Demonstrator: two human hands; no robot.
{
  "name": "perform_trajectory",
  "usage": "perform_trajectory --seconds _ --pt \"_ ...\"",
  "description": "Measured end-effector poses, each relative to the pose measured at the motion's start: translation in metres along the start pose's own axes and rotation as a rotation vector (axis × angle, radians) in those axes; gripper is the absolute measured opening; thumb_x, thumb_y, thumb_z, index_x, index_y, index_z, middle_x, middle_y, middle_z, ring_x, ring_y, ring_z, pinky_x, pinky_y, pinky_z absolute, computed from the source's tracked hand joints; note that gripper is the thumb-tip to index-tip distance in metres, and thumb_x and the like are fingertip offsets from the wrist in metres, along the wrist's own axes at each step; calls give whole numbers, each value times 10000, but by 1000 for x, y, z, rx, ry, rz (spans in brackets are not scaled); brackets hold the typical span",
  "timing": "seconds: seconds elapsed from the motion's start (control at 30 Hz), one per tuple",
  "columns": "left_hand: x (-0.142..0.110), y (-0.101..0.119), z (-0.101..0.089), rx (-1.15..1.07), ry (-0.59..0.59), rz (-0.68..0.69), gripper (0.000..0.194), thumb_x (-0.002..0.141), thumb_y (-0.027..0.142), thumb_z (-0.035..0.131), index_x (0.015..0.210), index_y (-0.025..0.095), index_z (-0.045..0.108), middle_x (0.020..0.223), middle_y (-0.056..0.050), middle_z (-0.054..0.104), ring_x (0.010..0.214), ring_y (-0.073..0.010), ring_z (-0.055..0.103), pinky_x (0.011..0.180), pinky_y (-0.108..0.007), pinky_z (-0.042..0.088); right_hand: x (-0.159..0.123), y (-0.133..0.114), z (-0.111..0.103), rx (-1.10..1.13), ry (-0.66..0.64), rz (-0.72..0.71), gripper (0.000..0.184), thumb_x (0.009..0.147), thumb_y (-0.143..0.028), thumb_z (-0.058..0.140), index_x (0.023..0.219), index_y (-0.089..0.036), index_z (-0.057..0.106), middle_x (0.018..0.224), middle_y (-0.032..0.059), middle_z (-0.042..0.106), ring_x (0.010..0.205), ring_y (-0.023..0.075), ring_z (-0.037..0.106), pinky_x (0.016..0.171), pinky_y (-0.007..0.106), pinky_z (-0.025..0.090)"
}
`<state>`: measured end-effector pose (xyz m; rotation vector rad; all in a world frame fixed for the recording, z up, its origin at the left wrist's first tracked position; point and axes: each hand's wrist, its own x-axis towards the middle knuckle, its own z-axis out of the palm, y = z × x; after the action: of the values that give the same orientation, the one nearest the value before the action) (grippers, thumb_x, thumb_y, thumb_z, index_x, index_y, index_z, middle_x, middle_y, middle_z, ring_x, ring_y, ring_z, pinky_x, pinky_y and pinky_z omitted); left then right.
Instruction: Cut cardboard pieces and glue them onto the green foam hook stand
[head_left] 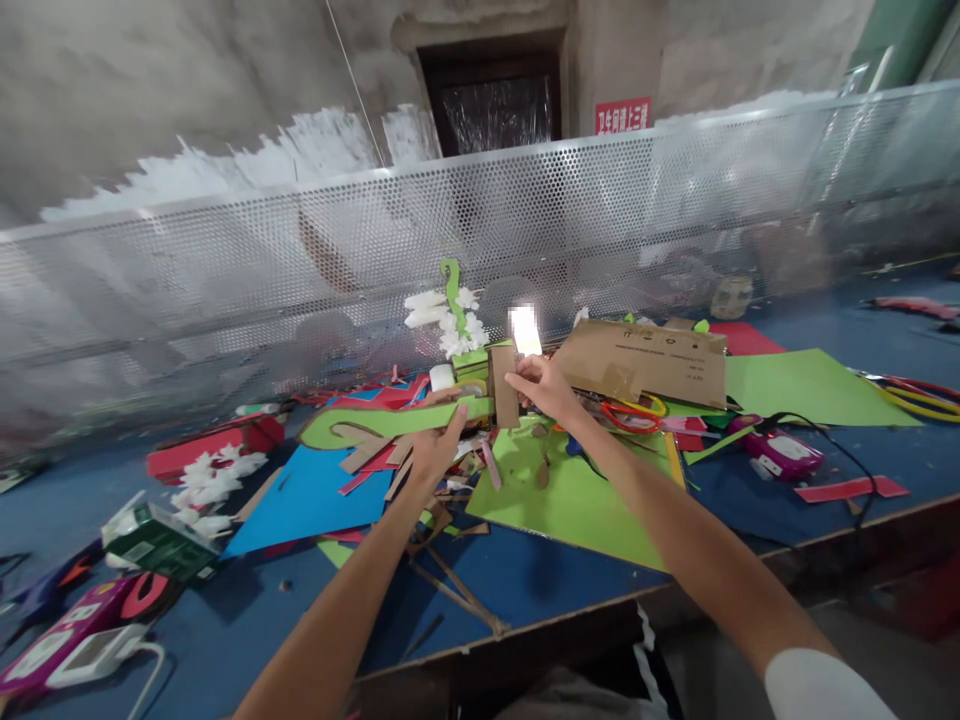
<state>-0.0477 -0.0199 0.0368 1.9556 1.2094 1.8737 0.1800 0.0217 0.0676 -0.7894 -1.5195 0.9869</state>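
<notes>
Crosswise | green strip (390, 421), hook leftward | left hand (430, 452) grip clamped on it | right hand (549, 388) pinching upright cardboard (503, 388)

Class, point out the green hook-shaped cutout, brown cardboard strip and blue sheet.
Green hook-shaped cutout (386, 421), head view: its long body.
Brown cardboard strip (505, 388), head view: its front face.
Blue sheet (316, 500), head view: its visible middle.

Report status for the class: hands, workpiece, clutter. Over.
Left hand: holds green cutout. Right hand: pinches brown cardboard. Clutter: loose scraps around left hand.
</notes>
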Motion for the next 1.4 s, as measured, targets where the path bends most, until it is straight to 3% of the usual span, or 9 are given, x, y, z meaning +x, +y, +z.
perform_trajectory --seconds 0.33,0.5,0.67,0.77,0.93,1.03,1.27,1.4 --pt "0 0 2 -111 2 -61 323 875 492 796 1029 220 716 1054 -87 760 1071 -262 730 1031 -402 579 -3 -10 1 8 -4 11 372 803 -525 795 827 -237 561 661 -29 598 565 154 568 477 291 523" --pt "7 -10 -1 -434 55 -368 409 814 487 842 1090 226 691 1018 -41 764 880 -196 766 767 -291 636 -3 -11 -1 146 21 28 362 785 -511 805 825 -233 577 738 -30 590 622 138 558 517 267 526" --pt "23 -28 -25 -632 15 -734 306 752 296 897 947 167 701 898 -50 798 744 -157 759 659 -220 621 1 -2 -5 267 46 75 395 711 -510 847 829 -237 587 732 -44 585 610 133 543 498 256 495" --pt "27 -36 -42 -586 -106 -883 238 771 204 882 896 144 689 806 -55 779 673 -145 739 615 -204 621 2 1 -6 300 41 97 408 689 -502 859 833 -235 587 729 -47 599 618 134 565 519 259 512" --pt "28 -46 -53 -508 -180 -955 310 767 206 904 799 174 597 708 -9 707 611 -110 708 603 -164 611 -2 -3 -6 319 25 113 414 667 -450 881 854 -234 582 746 -41 635 652 141 607 555 265 542" --pt "31 -51 -58 -438 -242 -976 308 777 235 906 806 176 605 756 -35 732 677 -130 736 650 -173 624 -5 -7 -5 308 4 104 418 687 -407 883 915 -235 577 771 -32 672 704 153 644 612 277 571" --pt "32 -56 -81 -212 -428 -937 393 714 455 938 840 173 695 824 -57 760 796 -179 745 724 -231 619 -10 -7 -3 327 -31 131 561 687 -352 922 1099 -249 555 854 -45 676 704 148 676 626 286 603" --pt "40 -58 -97 55 -502 -896 491 665 589 902 632 159 668 596 -65 681 545 -183 643 511 -263 508 -12 -8 -1 377 -69 161 474 678 -376 916 1028 -226 633 896 5 727 757 168 705 566 252 575"
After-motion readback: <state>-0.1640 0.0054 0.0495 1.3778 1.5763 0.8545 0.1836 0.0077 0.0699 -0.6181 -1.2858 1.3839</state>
